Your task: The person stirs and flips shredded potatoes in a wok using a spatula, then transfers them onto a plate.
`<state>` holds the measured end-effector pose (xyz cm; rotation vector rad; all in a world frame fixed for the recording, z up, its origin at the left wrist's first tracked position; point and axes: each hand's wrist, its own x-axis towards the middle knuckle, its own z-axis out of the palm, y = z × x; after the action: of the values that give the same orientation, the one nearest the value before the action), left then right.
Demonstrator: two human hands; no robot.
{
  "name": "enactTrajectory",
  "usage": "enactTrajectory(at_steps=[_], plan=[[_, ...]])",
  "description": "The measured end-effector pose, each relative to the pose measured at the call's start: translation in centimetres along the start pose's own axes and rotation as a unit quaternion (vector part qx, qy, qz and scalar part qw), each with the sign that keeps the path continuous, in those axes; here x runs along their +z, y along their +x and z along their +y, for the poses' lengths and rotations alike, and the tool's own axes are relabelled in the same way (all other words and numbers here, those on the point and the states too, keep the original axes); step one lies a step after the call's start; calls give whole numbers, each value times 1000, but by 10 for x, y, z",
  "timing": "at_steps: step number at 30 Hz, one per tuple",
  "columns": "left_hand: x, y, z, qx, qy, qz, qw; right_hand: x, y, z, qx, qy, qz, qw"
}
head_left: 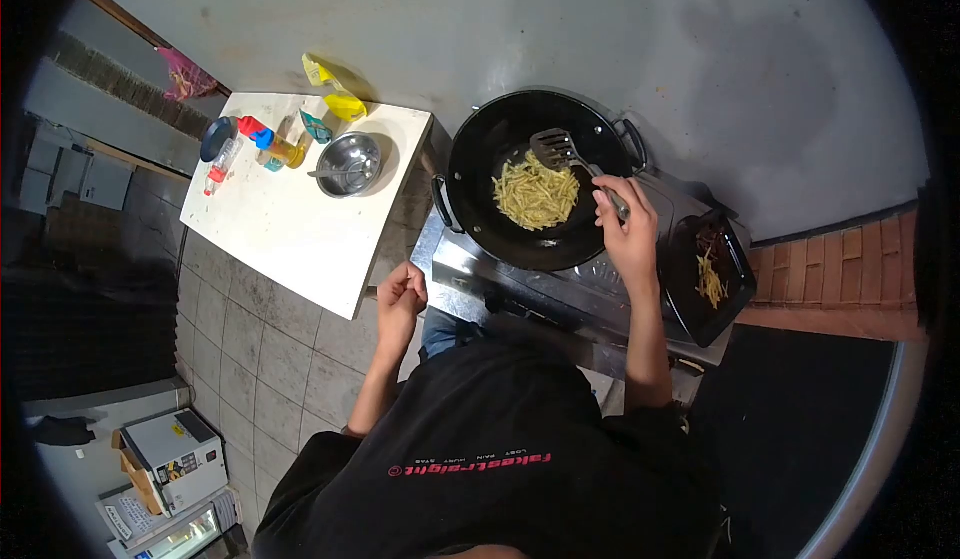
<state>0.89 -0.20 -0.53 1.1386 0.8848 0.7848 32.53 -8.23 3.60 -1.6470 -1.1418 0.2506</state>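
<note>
My right hand [630, 234] grips the handle of a slotted spatula [555, 147], whose head is tilted over the far right side of the food in the wok. Short, pale yellow pieces of food [536, 195], looking like pasta, lie heaped in the black two-handled wok [500, 244]. The wok sits on a metal stove [590, 284]. My left hand [403, 289] is held in a loose fist beside the stove's left end, away from the wok, and no object shows in it.
Left of the stove is a white table [285, 249] bearing a metal bowl [337, 181] with a spoon, squeeze bottles [275, 145] and a yellow packet [345, 107]. To the right, a black tray [735, 294] holds yellow strips and dark pieces. The wall rises close behind the wok.
</note>
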Motion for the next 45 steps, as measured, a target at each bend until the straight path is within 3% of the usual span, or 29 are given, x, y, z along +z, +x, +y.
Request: enactTrajectory(at_steps=[17,24,39,45], plan=[[-2,0,0,2,-3,2,1000,14,-16,17,38,-10,96,995],[1,1,-2,-12,-5,-13,1000,29,-45,17,98,97,40,990],[7,-2,0,7,-2,-14,1000,-26,19,-26,-69,-58,-101,991],[-1,-6,-6,0,-24,-9,1000,-3,25,16,98,137,-4,986]])
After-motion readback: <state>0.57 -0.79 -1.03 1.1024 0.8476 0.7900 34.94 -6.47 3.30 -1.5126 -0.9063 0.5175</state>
